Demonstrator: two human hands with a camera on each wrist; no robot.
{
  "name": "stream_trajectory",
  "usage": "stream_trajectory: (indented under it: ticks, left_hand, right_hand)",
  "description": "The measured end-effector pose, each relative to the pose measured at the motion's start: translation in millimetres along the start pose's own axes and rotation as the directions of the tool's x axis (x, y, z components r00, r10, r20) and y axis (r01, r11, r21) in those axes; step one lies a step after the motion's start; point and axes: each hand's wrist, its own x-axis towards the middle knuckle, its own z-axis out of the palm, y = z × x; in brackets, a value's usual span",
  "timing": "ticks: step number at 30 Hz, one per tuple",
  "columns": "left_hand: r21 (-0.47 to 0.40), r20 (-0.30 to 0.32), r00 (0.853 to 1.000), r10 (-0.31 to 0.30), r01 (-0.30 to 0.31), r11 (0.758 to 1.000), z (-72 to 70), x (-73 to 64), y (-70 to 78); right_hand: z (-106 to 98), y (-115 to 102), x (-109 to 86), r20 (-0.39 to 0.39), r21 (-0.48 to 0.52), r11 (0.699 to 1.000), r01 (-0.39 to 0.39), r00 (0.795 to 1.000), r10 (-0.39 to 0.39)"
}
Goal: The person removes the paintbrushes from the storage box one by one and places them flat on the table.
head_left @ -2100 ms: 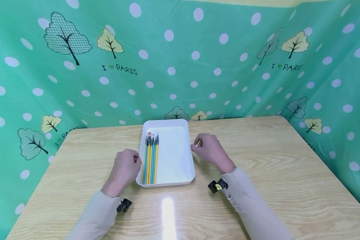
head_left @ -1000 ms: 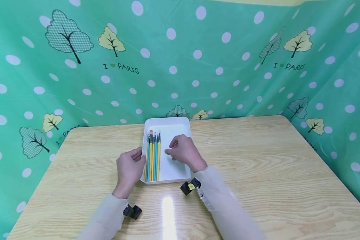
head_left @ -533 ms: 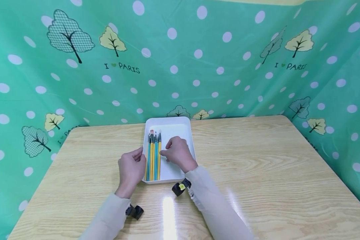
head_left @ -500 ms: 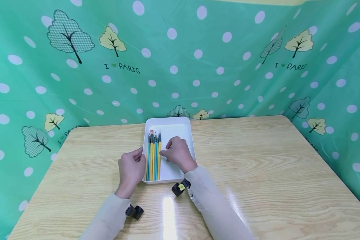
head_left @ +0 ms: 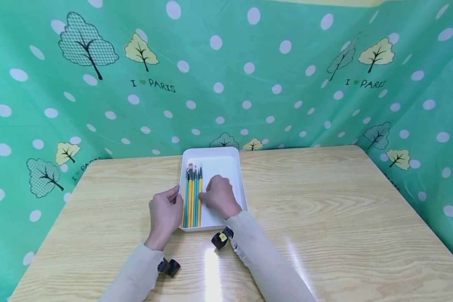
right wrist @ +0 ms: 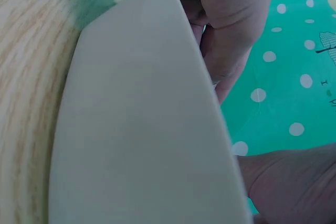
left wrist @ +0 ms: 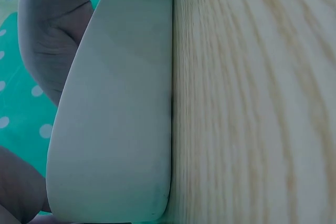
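Several paintbrushes (head_left: 191, 209), with yellow and blue handles, lie side by side in a white tray (head_left: 224, 156), bristles pointing away from me. At the tray's left rim my left hand (head_left: 165, 213) holds on, thumb and fingers bent at the wall. My right hand (head_left: 222, 196) is inside the tray, its thumb and fingers pinching the rightmost yellow paintbrush (head_left: 200, 184) near mid-handle. The left wrist view shows the tray's outer wall (left wrist: 115, 108) with both hands partly behind it. In the right wrist view, that wall (right wrist: 142, 114) hides the brushes and most fingertips.
A light wooden table (head_left: 324, 209) lies under the tray. Behind it hangs a green dotted curtain (head_left: 196, 84), close to the tray's far end. A small black camera is strapped to each wrist.
My right hand has come from the tray's right rim over to the rightmost brush and lowered onto it. My left hand has moved up to the left rim, fingers spread then settled there.
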Motion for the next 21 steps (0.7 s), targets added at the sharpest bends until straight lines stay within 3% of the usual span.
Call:
stream_trajectory:
  ticks: [21]
  left_hand:
    - [-0.01, 0.004, 1.0, -0.02, 0.02, 1.0, -0.2, 1.0, -0.3]
  right_hand:
    - [5.6, -3.8, 1.3, -0.017, -0.014, 0.998, -0.053, 0.998, 0.053]
